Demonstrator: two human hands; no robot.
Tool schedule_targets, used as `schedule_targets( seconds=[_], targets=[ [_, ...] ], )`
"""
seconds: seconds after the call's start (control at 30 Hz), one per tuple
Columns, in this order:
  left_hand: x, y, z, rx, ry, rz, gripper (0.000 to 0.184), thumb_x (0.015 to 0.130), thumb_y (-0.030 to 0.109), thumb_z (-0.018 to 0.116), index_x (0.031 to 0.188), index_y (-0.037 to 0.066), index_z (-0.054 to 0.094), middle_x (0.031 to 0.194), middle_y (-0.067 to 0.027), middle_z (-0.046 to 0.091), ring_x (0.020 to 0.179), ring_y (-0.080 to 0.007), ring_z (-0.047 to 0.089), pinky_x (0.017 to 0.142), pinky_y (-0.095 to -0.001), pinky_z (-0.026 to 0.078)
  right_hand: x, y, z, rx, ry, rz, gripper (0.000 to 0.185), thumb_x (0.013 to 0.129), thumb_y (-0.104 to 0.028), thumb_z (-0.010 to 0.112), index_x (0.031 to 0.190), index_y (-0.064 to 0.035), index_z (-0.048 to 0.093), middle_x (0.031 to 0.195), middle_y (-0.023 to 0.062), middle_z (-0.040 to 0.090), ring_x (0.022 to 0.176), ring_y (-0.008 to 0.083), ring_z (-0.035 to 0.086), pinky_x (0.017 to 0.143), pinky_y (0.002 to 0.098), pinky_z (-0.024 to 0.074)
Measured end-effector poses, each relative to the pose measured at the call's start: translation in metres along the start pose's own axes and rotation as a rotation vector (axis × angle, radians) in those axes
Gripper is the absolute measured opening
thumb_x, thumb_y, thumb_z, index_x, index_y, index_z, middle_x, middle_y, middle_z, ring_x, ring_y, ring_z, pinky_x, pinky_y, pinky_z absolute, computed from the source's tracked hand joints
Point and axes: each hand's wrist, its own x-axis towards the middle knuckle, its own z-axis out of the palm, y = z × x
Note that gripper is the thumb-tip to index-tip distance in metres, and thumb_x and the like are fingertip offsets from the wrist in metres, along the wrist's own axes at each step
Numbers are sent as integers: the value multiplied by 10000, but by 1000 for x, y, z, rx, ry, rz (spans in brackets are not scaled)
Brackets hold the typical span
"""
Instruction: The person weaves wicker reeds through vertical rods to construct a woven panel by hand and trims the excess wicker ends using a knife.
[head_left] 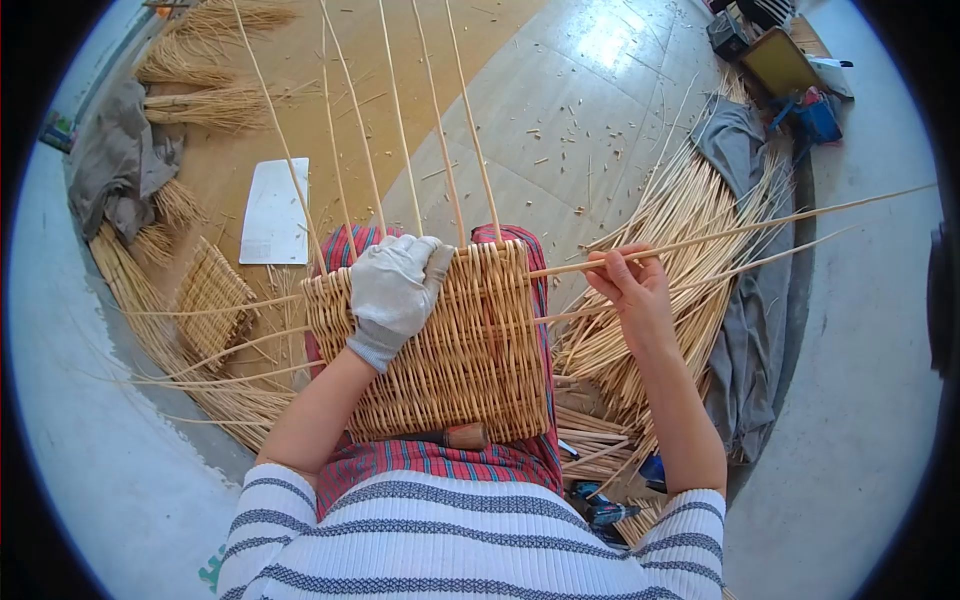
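Observation:
A woven wicker panel (450,350) lies across my lap on a red striped cloth (350,465), with long rods standing out from its far edge and both sides. My left hand (395,295), in a white glove, is closed over the panel's upper left edge. My right hand (632,285) is bare and pinches a long willow rod (760,230) just right of the panel's upper right corner. Below the panel's near edge a wooden handle (466,436) rests on the cloth.
Bundles of rods (660,320) lie at the right beside grey cloth (750,350). At the left are a smaller woven piece (212,300), a white sheet (275,212) and more bundles (215,105). A drill (605,510) lies near my right elbow.

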Motion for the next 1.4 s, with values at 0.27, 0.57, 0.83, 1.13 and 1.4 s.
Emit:
schedule_targets(
  seconds=[0.27,0.57,0.83,1.13,1.4],
  targets=[
    [1,-2,-5,22,-52,20,285,1022,341,617,900,94,693,805,-114,678,775,-326,662,724,-455,507,-2,-32,16,-272,-122,369,169,1070,-231,599,1040,-68,566,977,135,730,873,209,740,785,324,641],
    [1,-4,-6,47,-139,28,246,1040,304,585,954,92,676,824,-107,657,797,-331,637,733,-456,486,40,-41,1,-1525,-678,-577,64,980,-184,620,938,-149,586,715,86,650,651,338,657,554,485,455],
    [4,-6,1,125,-201,-5,281,1063,313,535,916,106,655,811,-115,640,797,-347,635,743,-467,491,43,2,36,-1452,-721,-595,137,963,-254,650,968,-151,560,635,127,606,599,395,621,543,517,455],
    [-4,-8,5,30,-56,-4,243,1029,291,568,933,107,695,858,-134,683,835,-357,672,765,-475,518,38,9,10,-1303,-660,-523,206,1020,-329,602,1089,-143,658,885,151,696,837,390,672,704,500,515],
    [-1,-3,-1,89,-71,57,319,1059,345,523,933,98,682,856,-121,694,838,-331,678,778,-454,520,42,2,35,-1102,-755,-510,335,912,-403,753,1013,-95,669,842,154,695,803,368,682,682,454,512]
  ],
)
